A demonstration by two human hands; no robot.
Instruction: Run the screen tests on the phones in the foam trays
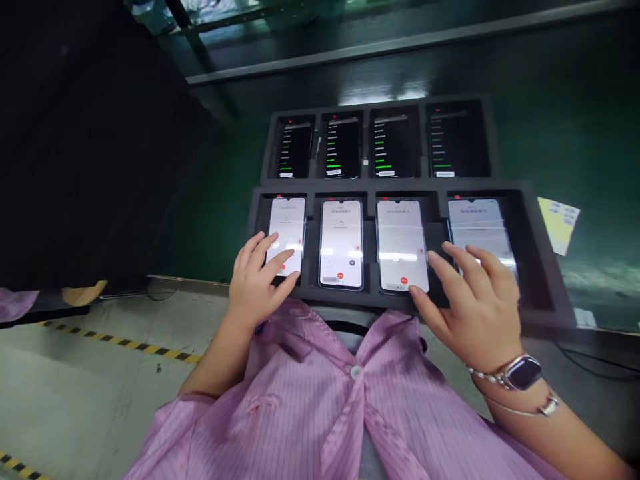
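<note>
Several smartphones lie face up in two dark foam trays. In the near tray (313, 248) all screens are lit white with a red call button. My left hand (257, 280) is spread over the leftmost near smartphone (287, 223), fingers over its lower screen. My right hand (475, 300) is spread too, its fingers over the rightmost near smartphone (473, 217) and its thumb by the lower corner of the smartphone (400, 233) beside it. Between the hands lies another lit smartphone (341, 240), untouched. Whether any fingertip presses a screen, I cannot tell.
The far tray (365, 150) holds smartphones with black screens and white and green text lines, such as the leftmost one (295, 147). A yellow-white paper (559, 225) lies right of the trays on the green table (220, 193). Black cloth (90, 147) hangs at the left.
</note>
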